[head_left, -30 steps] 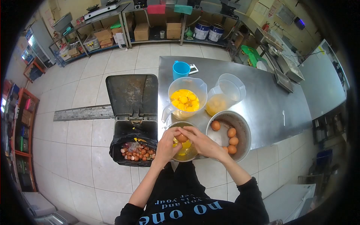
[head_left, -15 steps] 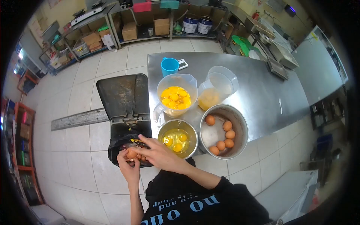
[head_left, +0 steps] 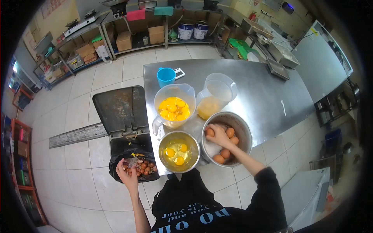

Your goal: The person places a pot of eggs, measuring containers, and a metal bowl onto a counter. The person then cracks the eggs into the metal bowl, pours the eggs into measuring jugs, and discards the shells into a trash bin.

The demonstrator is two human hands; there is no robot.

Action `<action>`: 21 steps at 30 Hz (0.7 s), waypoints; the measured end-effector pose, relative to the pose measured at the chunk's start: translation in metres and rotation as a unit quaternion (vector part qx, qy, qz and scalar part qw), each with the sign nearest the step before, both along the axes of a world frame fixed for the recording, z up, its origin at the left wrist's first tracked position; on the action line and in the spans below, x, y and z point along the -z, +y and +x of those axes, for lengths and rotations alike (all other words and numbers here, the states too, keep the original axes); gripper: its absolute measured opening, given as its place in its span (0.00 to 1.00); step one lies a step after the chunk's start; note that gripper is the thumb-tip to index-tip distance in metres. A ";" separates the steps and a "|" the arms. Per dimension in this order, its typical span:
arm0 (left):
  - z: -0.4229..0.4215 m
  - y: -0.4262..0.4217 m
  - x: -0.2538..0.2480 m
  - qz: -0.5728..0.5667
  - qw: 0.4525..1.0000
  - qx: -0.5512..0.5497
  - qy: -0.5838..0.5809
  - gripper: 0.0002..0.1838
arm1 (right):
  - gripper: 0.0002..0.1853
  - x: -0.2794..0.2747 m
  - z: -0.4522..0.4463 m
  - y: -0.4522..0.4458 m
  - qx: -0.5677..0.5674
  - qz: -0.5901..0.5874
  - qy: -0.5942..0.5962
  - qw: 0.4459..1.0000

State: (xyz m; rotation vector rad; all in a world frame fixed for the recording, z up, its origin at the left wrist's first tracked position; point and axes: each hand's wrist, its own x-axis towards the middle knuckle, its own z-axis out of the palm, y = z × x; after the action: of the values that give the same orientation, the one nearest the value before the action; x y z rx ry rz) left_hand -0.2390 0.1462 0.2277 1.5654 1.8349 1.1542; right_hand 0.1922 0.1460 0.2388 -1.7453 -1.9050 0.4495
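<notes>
My right hand (head_left: 219, 138) reaches into a large metal pot (head_left: 246, 136), its fingers around a brown egg (head_left: 210, 132) at the pot's left side. Several other brown eggs (head_left: 235, 140) lie in the same pot. Over a black-lined bin (head_left: 113, 162) is my left hand (head_left: 127, 175), thumb and fingers apart, close to a pile of brown eggshells (head_left: 145, 167). Between the hands, a steel bowl (head_left: 195, 145) holds three yolks in clear egg white. Behind it stands a clear plastic pitcher (head_left: 189, 92) with many cracked eggs inside.
A second plastic pitcher (head_left: 220, 87) with some yellowish content stands on the steel table (head_left: 268, 101). Near the back edge are a blue cup (head_left: 166, 77) and a small white device (head_left: 179, 73). A white utensil (head_left: 283, 108) lies at right. The bin's lid (head_left: 120, 108) is raised.
My right hand has left the bin and moved right into the pot, closing on an egg. My left hand stays at the bin; the shell it held is out of its fingers.
</notes>
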 end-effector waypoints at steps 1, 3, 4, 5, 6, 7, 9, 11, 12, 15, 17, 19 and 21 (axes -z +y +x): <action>0.006 0.006 -0.006 0.002 1.000 -0.002 -0.007 0.26 | 0.16 -0.011 -0.001 -0.001 -0.002 0.002 -0.007 1.000; 0.016 0.006 -0.017 0.032 0.997 -0.002 -0.075 0.24 | 0.17 -0.052 -0.014 -0.007 0.118 -0.223 0.658 0.710; 0.022 0.006 -0.025 0.023 0.997 -0.010 -0.079 0.23 | 0.18 -0.071 -0.021 -0.010 0.070 -0.210 0.737 0.639; 0.030 0.007 -0.033 0.021 0.997 -0.013 -0.078 0.23 | 0.18 -0.089 -0.034 -0.011 0.070 -0.214 0.736 0.638; 0.039 0.009 -0.040 0.019 0.994 -0.004 -0.105 0.22 | 0.18 -0.107 -0.051 -0.011 0.061 -0.146 0.718 0.678; 0.042 0.008 -0.044 0.015 0.991 0.004 -0.130 0.22 | 0.18 -0.121 -0.060 -0.012 0.052 -0.079 0.695 0.713; 0.044 0.011 -0.040 0.053 0.997 0.013 -0.061 0.22 | 0.19 -0.130 -0.062 -0.011 0.028 -0.061 0.580 0.812; 0.054 0.013 -0.047 0.023 0.989 0.031 -0.146 0.22 | 0.21 -0.126 -0.066 -0.003 -0.054 0.144 0.147 0.977; 0.059 0.015 -0.046 0.044 0.990 0.041 -0.128 0.21 | 0.21 -0.113 -0.064 -0.002 -0.055 0.147 0.147 0.977; 0.080 0.017 -0.054 0.039 0.977 0.094 -0.185 0.19 | 0.20 -0.082 -0.061 0.002 -0.121 0.095 -0.087 0.984; 0.099 0.016 -0.071 0.035 0.976 0.131 -0.173 0.18 | 0.20 -0.094 -0.066 0.002 -0.116 0.066 -0.062 0.989; 0.115 0.019 -0.090 0.037 0.962 0.219 -0.159 0.19 | 0.18 -0.113 -0.081 0.002 -0.092 0.051 0.037 0.994; 0.132 0.021 -0.109 0.031 0.938 0.296 -0.179 0.22 | 0.18 -0.130 -0.094 0.001 -0.066 0.034 0.133 0.988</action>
State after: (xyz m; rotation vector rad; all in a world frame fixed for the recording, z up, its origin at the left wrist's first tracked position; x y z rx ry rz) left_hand -0.1067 0.1674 0.3368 1.6446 0.9991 1.1103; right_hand 0.0981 0.1474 0.3689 -1.4413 -1.8276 0.6264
